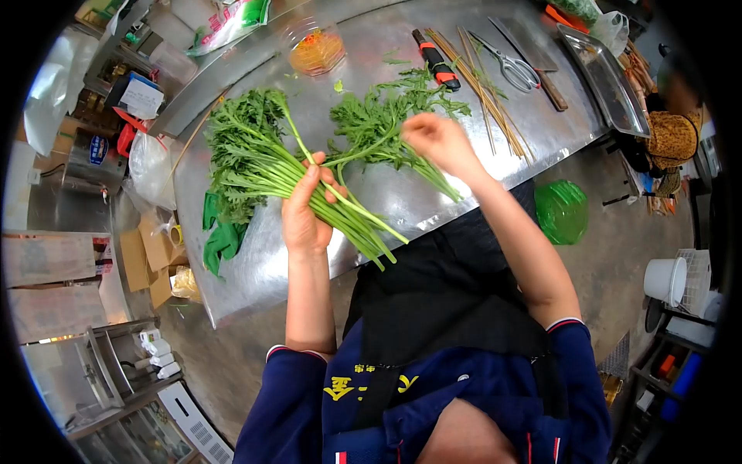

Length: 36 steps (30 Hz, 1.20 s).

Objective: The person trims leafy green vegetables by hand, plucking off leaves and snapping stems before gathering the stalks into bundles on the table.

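My left hand (306, 213) is wrapped round the stems of a thick bunch of leafy greens (255, 155), held above the steel table (270, 255) with its leaves toward the upper left. Loose greens (379, 127) lie on the table to the right of the bunch. Over the right part of these greens is my right hand (440, 143), its fingers curled and blurred, so whether it holds anything is hidden.
Skewers (483, 89), a red and black tool (437, 60), scissors (514, 71) and a cleaver (533, 58) lie at the upper right, beside a metal tray (603, 77). A clear container (317, 50) stands at the back. Green cloth (222, 240) lies at the left edge.
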Each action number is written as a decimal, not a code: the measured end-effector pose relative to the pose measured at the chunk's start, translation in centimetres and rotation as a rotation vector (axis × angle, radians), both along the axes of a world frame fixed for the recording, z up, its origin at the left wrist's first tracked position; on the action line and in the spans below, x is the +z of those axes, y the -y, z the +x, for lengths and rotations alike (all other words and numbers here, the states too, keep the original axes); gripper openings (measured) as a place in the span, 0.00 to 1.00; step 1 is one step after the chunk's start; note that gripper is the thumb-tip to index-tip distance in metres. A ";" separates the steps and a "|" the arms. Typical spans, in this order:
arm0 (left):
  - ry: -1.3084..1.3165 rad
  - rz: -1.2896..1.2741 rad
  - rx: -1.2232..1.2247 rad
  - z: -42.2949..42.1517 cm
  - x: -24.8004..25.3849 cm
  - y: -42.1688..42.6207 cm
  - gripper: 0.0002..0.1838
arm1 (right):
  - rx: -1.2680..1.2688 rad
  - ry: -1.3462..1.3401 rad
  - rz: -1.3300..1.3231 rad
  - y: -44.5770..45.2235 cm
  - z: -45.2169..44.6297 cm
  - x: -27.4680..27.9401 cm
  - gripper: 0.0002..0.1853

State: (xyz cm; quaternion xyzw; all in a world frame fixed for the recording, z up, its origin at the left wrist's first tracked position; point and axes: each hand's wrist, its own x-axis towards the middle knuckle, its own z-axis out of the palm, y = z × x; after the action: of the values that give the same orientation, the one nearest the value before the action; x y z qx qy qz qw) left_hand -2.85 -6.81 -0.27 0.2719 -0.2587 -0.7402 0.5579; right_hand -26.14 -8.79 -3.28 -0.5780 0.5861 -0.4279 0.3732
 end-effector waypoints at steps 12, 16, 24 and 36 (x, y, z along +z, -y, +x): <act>-0.120 -0.026 -0.039 1.8 1.1 -1.5 0.07 | 0.000 -0.453 -0.451 -1.8 6.6 0.0 0.10; -0.111 -0.078 -0.001 3.0 1.7 -1.4 0.06 | 0.058 -0.460 -0.453 -1.9 1.8 1.4 0.09; -0.121 -0.115 0.054 3.3 2.2 -1.9 0.05 | 0.051 -0.342 -0.124 -2.0 -5.2 -0.8 0.15; -0.141 -0.087 -0.029 1.8 2.2 -1.8 0.09 | -0.063 -0.136 0.306 -3.7 -9.2 -0.6 0.17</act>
State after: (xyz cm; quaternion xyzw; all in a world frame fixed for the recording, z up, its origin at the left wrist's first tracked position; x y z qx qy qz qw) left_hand -1.10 -5.00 1.91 0.1909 -0.2549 -0.7536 0.5751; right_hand -35.30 -5.10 -3.89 -0.5236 0.6861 -0.3050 0.4025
